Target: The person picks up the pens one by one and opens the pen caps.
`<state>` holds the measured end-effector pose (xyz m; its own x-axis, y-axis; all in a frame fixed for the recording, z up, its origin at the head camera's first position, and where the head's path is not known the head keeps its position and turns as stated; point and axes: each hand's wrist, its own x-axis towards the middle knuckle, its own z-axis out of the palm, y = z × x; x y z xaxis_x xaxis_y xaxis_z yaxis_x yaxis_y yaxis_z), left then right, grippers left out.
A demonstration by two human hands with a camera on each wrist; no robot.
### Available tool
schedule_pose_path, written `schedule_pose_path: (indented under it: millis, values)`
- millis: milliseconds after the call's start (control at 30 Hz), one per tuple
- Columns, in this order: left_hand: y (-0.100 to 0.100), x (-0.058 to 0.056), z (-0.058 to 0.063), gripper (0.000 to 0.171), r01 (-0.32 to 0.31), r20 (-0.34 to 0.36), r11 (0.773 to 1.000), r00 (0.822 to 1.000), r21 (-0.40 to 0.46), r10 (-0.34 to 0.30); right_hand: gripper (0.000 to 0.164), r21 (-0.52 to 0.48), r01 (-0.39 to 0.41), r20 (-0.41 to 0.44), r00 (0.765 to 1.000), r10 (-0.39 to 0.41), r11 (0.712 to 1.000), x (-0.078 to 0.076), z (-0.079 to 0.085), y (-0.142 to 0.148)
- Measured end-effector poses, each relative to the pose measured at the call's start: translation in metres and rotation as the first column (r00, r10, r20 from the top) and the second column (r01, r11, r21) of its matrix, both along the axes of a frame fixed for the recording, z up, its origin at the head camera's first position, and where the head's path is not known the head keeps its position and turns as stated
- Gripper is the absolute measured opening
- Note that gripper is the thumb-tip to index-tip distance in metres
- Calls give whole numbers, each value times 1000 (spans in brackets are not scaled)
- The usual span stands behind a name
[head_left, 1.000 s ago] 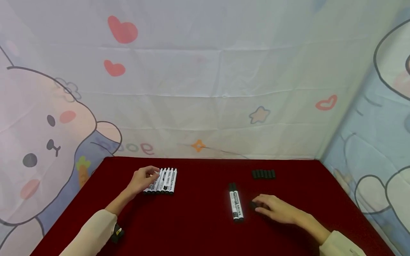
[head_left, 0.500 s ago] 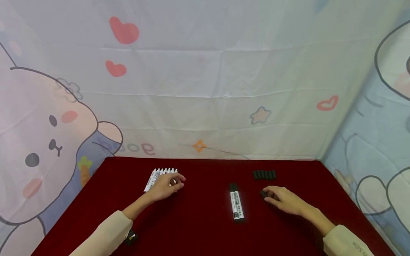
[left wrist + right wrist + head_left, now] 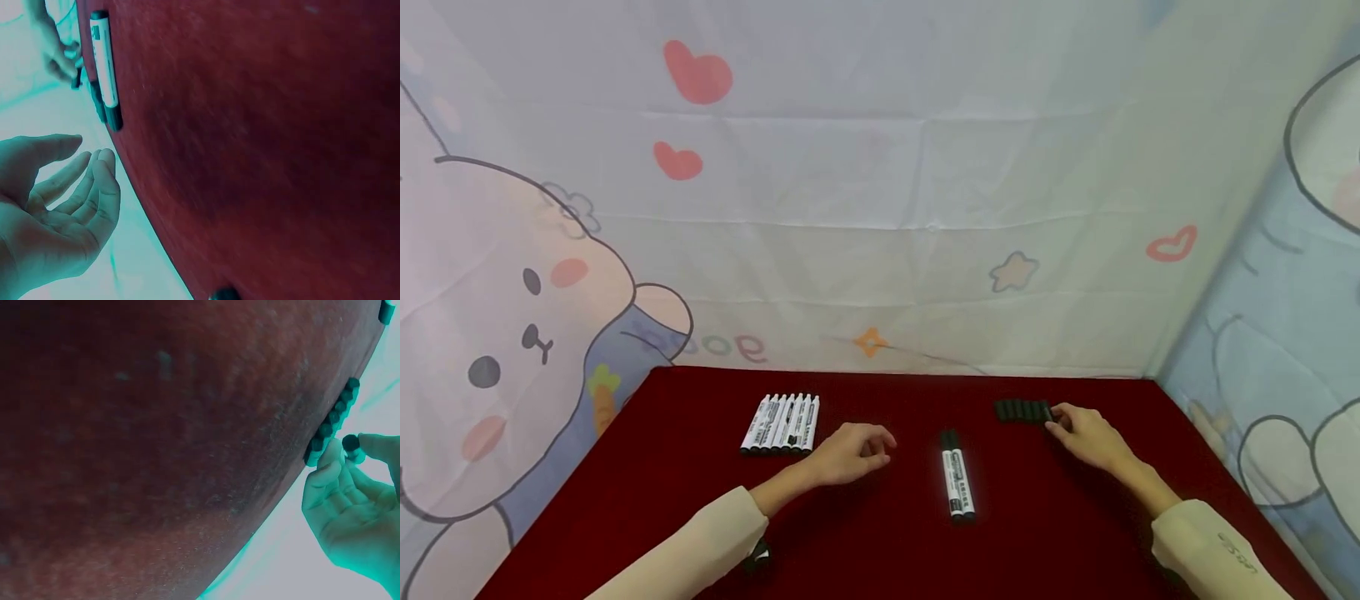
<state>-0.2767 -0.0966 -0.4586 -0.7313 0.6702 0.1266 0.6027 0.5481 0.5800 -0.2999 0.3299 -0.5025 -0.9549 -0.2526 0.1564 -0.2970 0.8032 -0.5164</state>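
Observation:
My right hand (image 3: pixel 1090 437) pinches a black marker cap (image 3: pixel 351 444) between thumb and fingers. It is at the right end of a row of several black caps (image 3: pixel 1021 410) on the red table. Loosely curved, my left hand (image 3: pixel 852 452) holds nothing; in the left wrist view its thumb and fingers (image 3: pixel 107 187) stand apart. It is to the right of a row of several white markers (image 3: pixel 781 423), whose white tips point away from me. Two capped whiteboard markers (image 3: pixel 957 479) lie side by side between my hands.
The red cloth-covered table (image 3: pixel 865 533) ends at a pale printed curtain (image 3: pixel 917 275) behind and at both sides. A small black object (image 3: pixel 760 552) shows by my left sleeve, partly hidden.
From over the white markers, my left hand has moved right, uncovering them. My right hand has carried the cap away from beside the two markers to the right end of the cap row.

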Motion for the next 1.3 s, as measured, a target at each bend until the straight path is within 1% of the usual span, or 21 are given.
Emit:
schedule_pose_path:
  millis: [200, 333, 467, 633, 733, 800, 867, 933, 1033, 1167, 1300]
  values:
    - [22, -2, 0, 24, 65, 12, 998, 998, -9, -65, 46, -84, 71, 55, 996, -66, 994, -10, 2, 7]
    - [30, -4, -3, 25, 70, 38, 998, 997, -5, -70, 48, -137, 96, 101, 991, -82, 986, -15, 2, 11]
    - [36, -4, -10, 26, 68, 69, 998, 995, 8, -69, 50, -160, 112, 155, 984, -87, 981, -18, -1, 14]
    - [48, -3, -17, 26, 63, 112, 998, 992, 29, -66, 50, -166, 141, 182, 977, -111, 976, -21, -5, 13]
    - [58, -3, -20, 30, 29, 151, 998, 988, 59, -38, 50, -157, 162, 185, 974, -132, 974, -24, -6, 11]
    - [67, -3, -21, 35, -4, 165, 997, 986, 72, -8, 49, -143, 174, 184, 972, -146, 974, -24, -6, 9]
    - [75, -1, -22, 41, -37, 163, 997, 986, 68, 26, 49, -131, 191, 185, 969, -165, 973, -23, -6, 7]
    - [83, 1, -22, 46, -53, 151, 997, 988, 47, 45, 49, -119, 206, 186, 966, -182, 971, -23, -7, 5]
    - [90, 4, -23, 49, -58, 137, 998, 989, 10, 56, 49, -104, 225, 189, 961, -202, 969, -24, -8, 3]
    - [96, 6, -27, 47, -70, 146, 997, 987, -26, 73, 50, -89, 223, 190, 960, -204, 971, -25, -8, 3]
    - [102, 7, -31, 45, -100, 129, 992, 986, -75, 109, 50, -91, 218, 192, 961, -197, 972, -23, -7, 4]
